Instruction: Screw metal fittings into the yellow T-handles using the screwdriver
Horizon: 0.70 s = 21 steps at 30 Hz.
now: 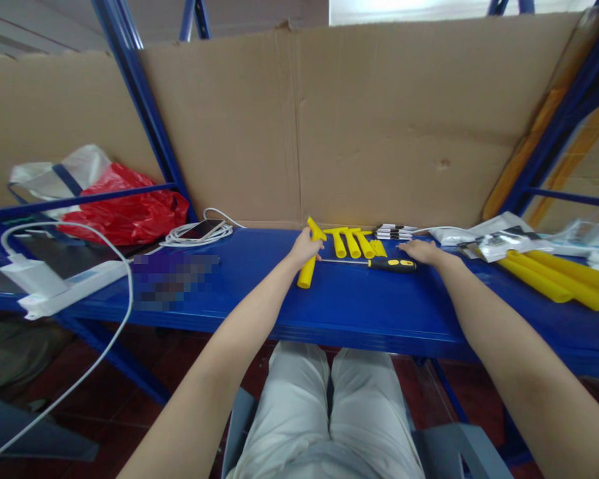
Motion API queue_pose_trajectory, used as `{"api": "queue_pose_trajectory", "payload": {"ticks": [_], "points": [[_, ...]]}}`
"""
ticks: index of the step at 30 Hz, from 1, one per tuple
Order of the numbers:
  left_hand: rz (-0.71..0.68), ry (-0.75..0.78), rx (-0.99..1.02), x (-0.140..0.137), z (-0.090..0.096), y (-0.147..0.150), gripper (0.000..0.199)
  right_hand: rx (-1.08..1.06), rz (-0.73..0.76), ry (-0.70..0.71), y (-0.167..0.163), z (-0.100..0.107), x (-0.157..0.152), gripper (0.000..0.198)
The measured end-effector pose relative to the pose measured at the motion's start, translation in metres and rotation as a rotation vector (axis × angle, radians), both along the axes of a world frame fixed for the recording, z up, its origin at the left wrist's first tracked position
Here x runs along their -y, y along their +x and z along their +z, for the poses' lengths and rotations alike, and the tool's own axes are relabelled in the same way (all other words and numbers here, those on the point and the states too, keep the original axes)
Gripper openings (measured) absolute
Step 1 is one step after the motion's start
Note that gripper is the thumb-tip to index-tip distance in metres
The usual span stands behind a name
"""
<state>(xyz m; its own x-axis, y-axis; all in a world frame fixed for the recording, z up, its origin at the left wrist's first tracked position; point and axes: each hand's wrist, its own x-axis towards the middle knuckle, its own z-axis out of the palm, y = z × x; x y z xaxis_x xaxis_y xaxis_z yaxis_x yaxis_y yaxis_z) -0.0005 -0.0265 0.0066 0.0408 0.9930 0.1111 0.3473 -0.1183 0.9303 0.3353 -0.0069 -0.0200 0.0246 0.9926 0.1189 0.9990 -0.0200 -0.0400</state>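
Observation:
My left hand (305, 251) is wrapped round a yellow T-shaped plastic handle (307, 274), held tilted above the blue table, its wider head up. Its fingers cover the handle's middle. To the right, my right hand (422, 252) is low over the table, fingertips pinched together and pointing left; whatever they hold is too small to make out. A screwdriver (392, 265) with a black and yellow grip lies between the hands, its shaft pointing at the left hand. Behind it rest several similar yellow handles (353, 245) and a small yellow piece (378, 248).
Stacked black-and-white strips (395, 231) lie by the cardboard wall (379, 120). Long yellow parts (544, 278) and plastic packets (506, 239) occupy the right. On the left are a coiled white cable (197, 234), a power strip (74, 287) and a red bag (130, 206).

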Motion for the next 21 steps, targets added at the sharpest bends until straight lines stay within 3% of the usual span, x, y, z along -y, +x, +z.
{"api": "queue_pose_trajectory", "payload": {"ticks": [3, 9, 21], "points": [[-0.009, 0.015, 0.003, 0.000, -0.001, 0.000, 0.040, 0.000, -0.072, -0.065, -0.005, 0.002, 0.004, 0.060], [-0.021, 0.031, -0.004, 0.001, -0.001, 0.000, 0.038, 0.008, -0.024, -0.117, -0.014, 0.006, 0.013, 0.059], [-0.014, 0.080, -0.214, 0.000, -0.005, -0.004, 0.040, -0.001, -0.078, -0.089, -0.020, 0.007, 0.015, 0.059]]}}
